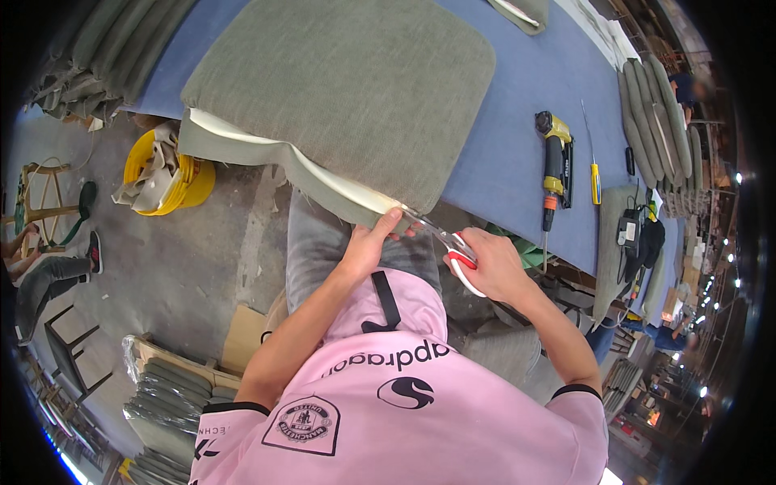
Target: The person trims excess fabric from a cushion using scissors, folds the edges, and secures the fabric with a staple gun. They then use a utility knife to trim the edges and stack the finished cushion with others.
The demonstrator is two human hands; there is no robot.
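Observation:
A large grey-green upholstered seat cushion [339, 73] lies on the blue-covered table. Along its near edge a loose fabric flap [242, 149] hangs down, with a strip of white lining [331, 184] showing beside it. My left hand [374, 239] pinches the flap near the cushion's near right corner. Red-and-white scissors [463, 260] are in my right hand [495, 265], fingers closed round the handles. Their blades reach left to the fabric just beside my left fingertips; the blade tips are partly hidden at the cloth.
On the blue table [517, 186] lie a yellow-and-black air stapler [554, 158] and a yellow-handled screwdriver [596, 182]. Stacked cushions [659, 121] stand at the far right. A yellow bucket [194, 182] of fabric scraps is on the floor at left. Another person [48, 279] sits at far left.

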